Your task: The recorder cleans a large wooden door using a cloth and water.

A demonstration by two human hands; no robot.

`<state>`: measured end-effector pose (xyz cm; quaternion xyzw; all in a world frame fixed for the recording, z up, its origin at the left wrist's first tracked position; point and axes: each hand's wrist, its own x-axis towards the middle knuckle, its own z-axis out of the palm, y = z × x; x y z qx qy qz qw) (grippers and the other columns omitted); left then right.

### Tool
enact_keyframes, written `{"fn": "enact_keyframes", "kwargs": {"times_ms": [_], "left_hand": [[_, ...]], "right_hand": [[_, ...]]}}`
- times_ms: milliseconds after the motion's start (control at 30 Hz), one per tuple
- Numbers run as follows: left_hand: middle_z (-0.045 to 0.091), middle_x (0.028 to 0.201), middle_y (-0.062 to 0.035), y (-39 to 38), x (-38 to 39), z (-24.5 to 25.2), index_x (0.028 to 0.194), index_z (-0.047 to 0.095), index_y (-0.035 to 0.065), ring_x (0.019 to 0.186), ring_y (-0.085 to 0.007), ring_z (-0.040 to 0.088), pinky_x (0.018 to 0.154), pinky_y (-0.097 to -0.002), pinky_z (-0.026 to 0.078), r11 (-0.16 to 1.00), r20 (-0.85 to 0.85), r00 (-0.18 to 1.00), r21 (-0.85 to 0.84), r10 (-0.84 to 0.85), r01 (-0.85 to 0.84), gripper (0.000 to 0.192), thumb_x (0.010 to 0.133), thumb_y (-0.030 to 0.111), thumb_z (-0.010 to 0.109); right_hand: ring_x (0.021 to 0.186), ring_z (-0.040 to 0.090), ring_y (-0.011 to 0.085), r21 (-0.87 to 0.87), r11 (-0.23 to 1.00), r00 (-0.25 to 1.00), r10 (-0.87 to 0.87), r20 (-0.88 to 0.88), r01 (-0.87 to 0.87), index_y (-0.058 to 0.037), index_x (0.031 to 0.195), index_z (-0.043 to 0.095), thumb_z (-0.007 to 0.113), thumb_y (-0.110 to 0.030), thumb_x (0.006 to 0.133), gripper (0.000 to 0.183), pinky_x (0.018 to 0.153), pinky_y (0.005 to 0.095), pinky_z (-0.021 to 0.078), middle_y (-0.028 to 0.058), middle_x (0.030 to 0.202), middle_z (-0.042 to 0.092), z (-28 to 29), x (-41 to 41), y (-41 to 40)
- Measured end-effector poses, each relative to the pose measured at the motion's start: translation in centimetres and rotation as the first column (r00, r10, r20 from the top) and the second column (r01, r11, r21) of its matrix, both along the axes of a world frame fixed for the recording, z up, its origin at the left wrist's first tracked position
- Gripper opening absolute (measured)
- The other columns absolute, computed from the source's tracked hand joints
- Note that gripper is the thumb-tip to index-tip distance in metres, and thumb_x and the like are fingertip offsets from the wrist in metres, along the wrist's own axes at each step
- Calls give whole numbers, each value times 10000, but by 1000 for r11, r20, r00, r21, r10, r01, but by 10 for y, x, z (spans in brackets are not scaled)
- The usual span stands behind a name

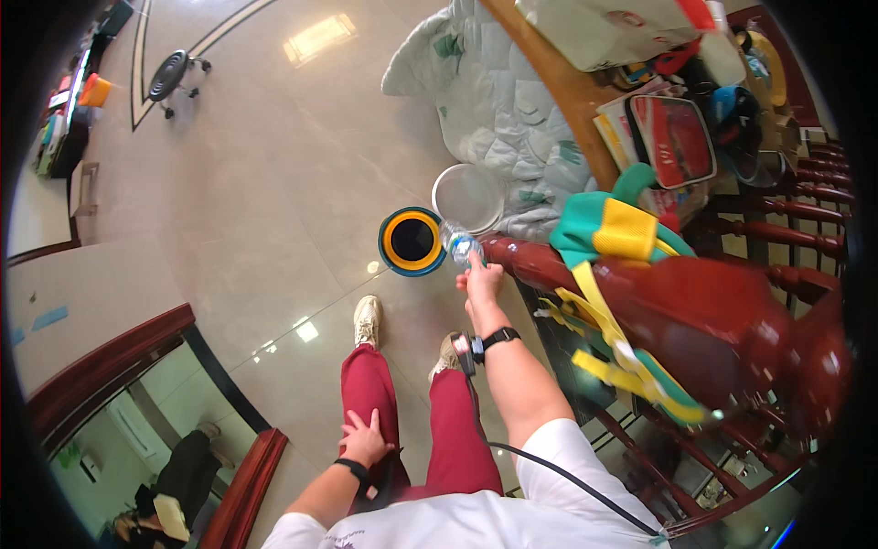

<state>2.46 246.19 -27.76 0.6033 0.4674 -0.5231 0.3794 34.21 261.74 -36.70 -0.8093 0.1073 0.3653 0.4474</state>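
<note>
My right hand stretches forward with a clear plastic bottle in its fingers; the bottle carries a blue label. Just left of the bottle, a round bin with a blue outer rim, a yellow inner ring and a dark inside stands on the floor. Whether bottle and bin touch, I cannot tell. A round translucent container or lid lies right behind the bin. Down by my left thigh, my left hand has its fingers spread and holds nothing.
A dark red wooden banister runs along the right, with a green and yellow backpack hung on it. Behind are a pale quilt and a cluttered wooden table. A black wheeled stool stands far left; a framed mirror is nearer.
</note>
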Motion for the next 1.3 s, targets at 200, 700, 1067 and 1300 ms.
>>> {"fn": "enact_keyframes", "kwargs": {"times_ms": [200,700,1067,1300], "left_hand": [[176,1360,-365,26,-29,-22,1408,261,207,1094,-442,398,867,-518,394,980,129,988,188,-89,64,878,685,501,663],[210,1381,-321,85,-40,-13,1420,217,246,1152,-442,402,898,-498,410,972,125,976,180,-177,153,839,736,538,606],[633,896,57,249,-124,-63,857,650,207,911,-156,593,701,-334,475,116,163,40,491,-986,863,218,755,393,599],[622,881,-33,292,-36,6,863,648,197,766,-211,603,546,-374,459,-9,84,-42,361,-996,932,166,825,281,510]], "right_hand": [[430,589,182,-124,989,992,89,88,-78,99,820,557,665,-188,800,308,340,275,471,126,632,606,-126,32,65],[541,575,172,-95,839,768,436,-470,-535,-47,1028,523,584,-157,845,222,438,322,476,77,775,599,3,-104,-203],[505,588,170,-416,874,927,-340,-158,250,-18,991,548,538,-91,832,175,460,289,504,67,711,580,245,-180,-495],[547,597,144,-208,976,962,-110,-249,58,-13,905,612,558,-188,838,195,493,291,485,87,710,628,254,-345,-618]]}}
